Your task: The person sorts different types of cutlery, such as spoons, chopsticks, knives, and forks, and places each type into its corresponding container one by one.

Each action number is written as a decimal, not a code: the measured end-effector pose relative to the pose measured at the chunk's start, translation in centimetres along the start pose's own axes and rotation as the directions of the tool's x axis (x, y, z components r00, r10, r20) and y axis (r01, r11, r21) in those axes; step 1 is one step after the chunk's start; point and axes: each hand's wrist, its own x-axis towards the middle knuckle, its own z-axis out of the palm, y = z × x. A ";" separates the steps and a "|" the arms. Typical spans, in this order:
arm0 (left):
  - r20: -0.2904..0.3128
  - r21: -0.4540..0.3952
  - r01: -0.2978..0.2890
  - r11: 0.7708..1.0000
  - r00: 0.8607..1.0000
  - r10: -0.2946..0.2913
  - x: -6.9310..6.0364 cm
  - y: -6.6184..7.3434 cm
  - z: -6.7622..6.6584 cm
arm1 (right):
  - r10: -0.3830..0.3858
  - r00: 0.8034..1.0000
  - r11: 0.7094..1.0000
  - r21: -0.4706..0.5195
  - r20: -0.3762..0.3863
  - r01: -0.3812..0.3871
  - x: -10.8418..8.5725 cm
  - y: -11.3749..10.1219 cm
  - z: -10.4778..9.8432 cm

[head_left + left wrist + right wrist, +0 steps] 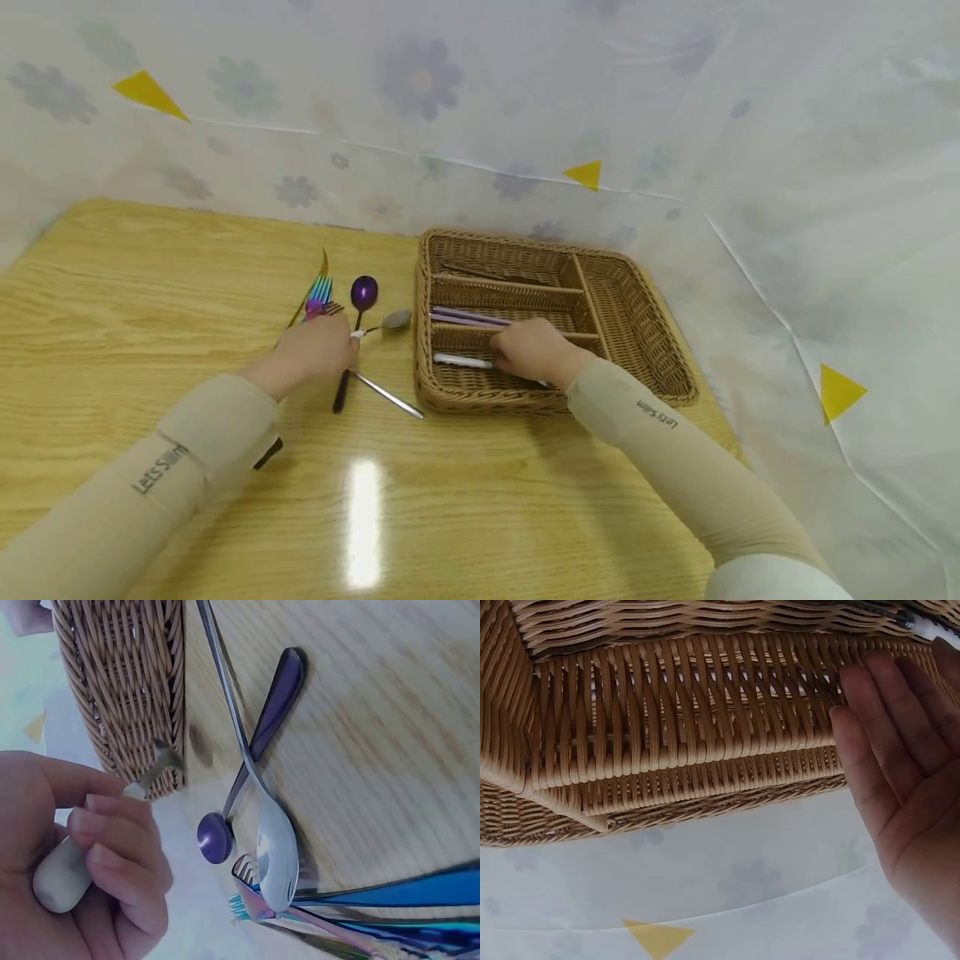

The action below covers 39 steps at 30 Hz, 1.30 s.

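My left hand point(317, 348) curls round the white handle point(63, 876) of a spoon, its bowl point(396, 318) pointing toward the basket point(420, 333). Beneath and beside that hand lie a purple spoon point(364, 292), a silver spoon point(277, 855) crossing it, and forks point(320, 290) with colourful handles. My right hand point(534, 352) is in the basket's front compartment, beside a white-handled utensil point(463, 361). In the right wrist view its fingers point(889, 712) are extended near the woven divider point(697, 712), with the white handle point(934, 630) just beyond them.
Purple chopsticks point(468, 317) lie in the middle compartment, and a dark utensil point(480, 273) is in the rear one. A wide compartment forms the basket's right side. A patterned sheet point(465, 108) hangs behind the wooden table point(450, 508). A dark handle end point(268, 454) shows beside my left sleeve.
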 end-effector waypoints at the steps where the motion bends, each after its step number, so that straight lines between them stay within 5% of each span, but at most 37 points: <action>1: -0.012 -0.006 0.004 1.000 1.000 -0.004 0.0 0.0 -0.1 | 0.000 1.000 1.000 0.000 -0.002 0.000 0.0 0.0 0.0; 13: -0.156 -0.118 -0.012 0.993 0.988 -0.006 -0.5 0.0 -1.2 | -0.014 0.994 0.999 -0.032 -0.108 0.010 0.7 -0.2 -0.3; 21: -0.236 -0.113 0.006 0.994 0.971 -0.033 -0.7 -0.1 -1.6 | -0.057 0.957 0.997 -0.063 -0.284 0.040 1.4 -1.3 -1.4; 25: -0.272 -0.129 0.021 0.991 0.961 -0.056 -0.8 -0.5 -1.8 | -0.061 0.952 0.996 -0.075 -0.300 0.040 1.6 -1.7 -1.6; 31: -0.285 -0.158 0.035 0.987 0.955 -0.080 -0.8 -0.8 -2.2 | -0.066 0.949 0.996 -0.085 -0.308 0.042 1.8 -1.9 -1.7; 39: -0.241 -0.173 0.015 0.985 0.969 -0.057 -1.3 -0.2 -2.5 | -0.113 0.905 0.990 -0.125 -0.409 0.067 2.6 -2.7 -2.4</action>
